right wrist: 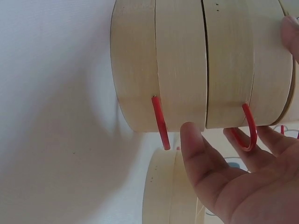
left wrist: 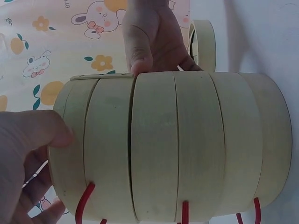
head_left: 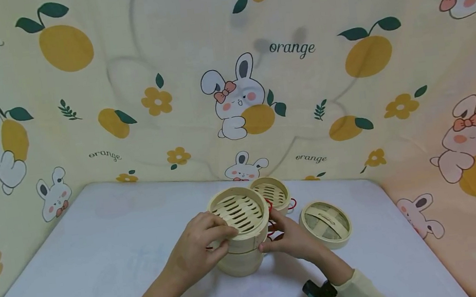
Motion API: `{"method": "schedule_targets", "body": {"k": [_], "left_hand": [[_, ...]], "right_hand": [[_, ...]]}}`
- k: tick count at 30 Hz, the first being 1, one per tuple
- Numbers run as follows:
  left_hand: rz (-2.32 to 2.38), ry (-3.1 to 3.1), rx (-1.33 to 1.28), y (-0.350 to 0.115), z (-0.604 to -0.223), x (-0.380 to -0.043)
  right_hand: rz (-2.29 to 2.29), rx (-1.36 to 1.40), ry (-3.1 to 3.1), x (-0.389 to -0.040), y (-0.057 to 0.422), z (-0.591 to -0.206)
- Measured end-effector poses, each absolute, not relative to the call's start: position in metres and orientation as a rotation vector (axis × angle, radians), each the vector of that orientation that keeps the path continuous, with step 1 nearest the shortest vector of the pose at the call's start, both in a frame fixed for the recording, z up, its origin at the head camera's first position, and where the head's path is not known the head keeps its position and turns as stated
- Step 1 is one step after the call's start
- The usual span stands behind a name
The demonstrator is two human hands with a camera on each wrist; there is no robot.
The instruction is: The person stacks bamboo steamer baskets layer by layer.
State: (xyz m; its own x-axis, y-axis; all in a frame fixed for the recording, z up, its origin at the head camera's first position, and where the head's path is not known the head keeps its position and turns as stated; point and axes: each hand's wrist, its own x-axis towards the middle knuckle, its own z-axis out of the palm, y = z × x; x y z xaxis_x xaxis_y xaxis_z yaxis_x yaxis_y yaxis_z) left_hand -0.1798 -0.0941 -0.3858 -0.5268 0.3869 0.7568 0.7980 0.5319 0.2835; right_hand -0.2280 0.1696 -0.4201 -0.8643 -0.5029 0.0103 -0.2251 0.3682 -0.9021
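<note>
A stack of round bamboo steamer baskets (head_left: 238, 212) with a slatted top stands upright on the table. My left hand (head_left: 198, 243) grips the top basket at its left front, with fingers over the rim and thumb on the wall. On the opposite side my right hand (head_left: 294, 237) holds the stack, its thumb against the wall and its fingers partly hidden behind. Red loop handles (right wrist: 251, 128) stick out of the walls; in the right wrist view one lies beside the right fingers. In the left wrist view a thin dark seam runs between two tiers.
Close behind the stack stands another bamboo basket (head_left: 271, 191) with red handles. A domed, woven bamboo lid (head_left: 326, 224) with a strap handle lies to the right on the white table (head_left: 113, 251). A patterned cloth (head_left: 182, 42) hangs behind the table's far edge.
</note>
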Motion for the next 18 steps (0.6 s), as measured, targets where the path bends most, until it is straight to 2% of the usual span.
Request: {"method": "schedule_targets", "body": {"k": [18], "left_hand": [[-0.83,-2.156,-0.952,-0.0944,-0.3868,-0.1779]], "right_hand": [[-1.486,-0.642,2.38,-0.2266,0.1677,-0.4169]]}}
